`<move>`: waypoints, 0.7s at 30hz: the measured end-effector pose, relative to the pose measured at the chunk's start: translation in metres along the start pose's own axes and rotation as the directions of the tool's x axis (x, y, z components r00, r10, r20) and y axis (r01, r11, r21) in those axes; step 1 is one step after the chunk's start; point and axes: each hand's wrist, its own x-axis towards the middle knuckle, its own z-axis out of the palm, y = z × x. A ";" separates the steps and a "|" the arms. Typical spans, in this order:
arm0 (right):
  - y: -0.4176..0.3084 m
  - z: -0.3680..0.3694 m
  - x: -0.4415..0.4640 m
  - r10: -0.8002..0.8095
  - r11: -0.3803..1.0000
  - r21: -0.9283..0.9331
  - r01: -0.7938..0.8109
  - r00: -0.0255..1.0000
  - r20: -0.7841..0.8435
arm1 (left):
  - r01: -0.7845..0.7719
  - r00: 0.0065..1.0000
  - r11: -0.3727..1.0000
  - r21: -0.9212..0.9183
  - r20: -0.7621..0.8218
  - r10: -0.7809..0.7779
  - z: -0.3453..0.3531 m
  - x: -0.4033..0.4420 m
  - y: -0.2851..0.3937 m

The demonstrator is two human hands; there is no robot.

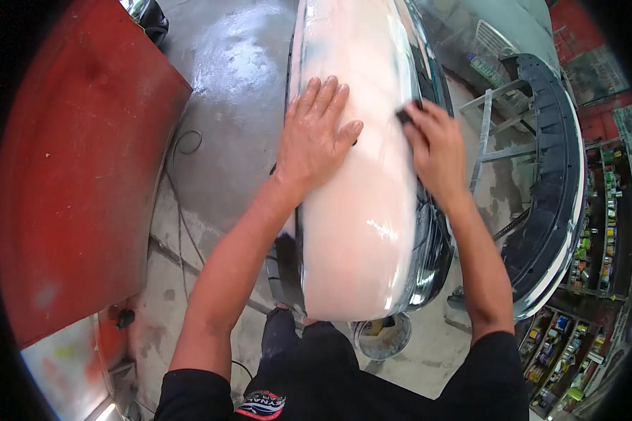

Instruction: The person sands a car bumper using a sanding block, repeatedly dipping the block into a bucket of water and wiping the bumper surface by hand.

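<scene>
A long car bumper (358, 252) stretches away in front of me, its upper face pale pinkish white and shiny as if wet, with black parts along its right side. My left hand (314, 137) lies flat on the upper face, fingers pointing away and the thumb spread. Near the bumper's right edge, my right hand (439, 151) pinches a small dark piece that looks like folded sandpaper (403, 115) against the surface. The fingers hide part of that piece, and the hand is slightly blurred.
Below the bumper's near end stands a bucket (359, 342) with something yellowish inside. Another bumper (551, 175) rests by a metal stand (486, 133) at right. A large red panel (84, 161) fills the left, with a cable (179, 196) beside it. Shelves (572, 309) hold small containers.
</scene>
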 end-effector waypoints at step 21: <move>0.062 0.053 0.124 -0.082 0.996 0.026 0.083 0.996 -0.014 | 0.028 0.999 0.999 -0.016 0.014 -0.028 -0.003 -0.001 0.004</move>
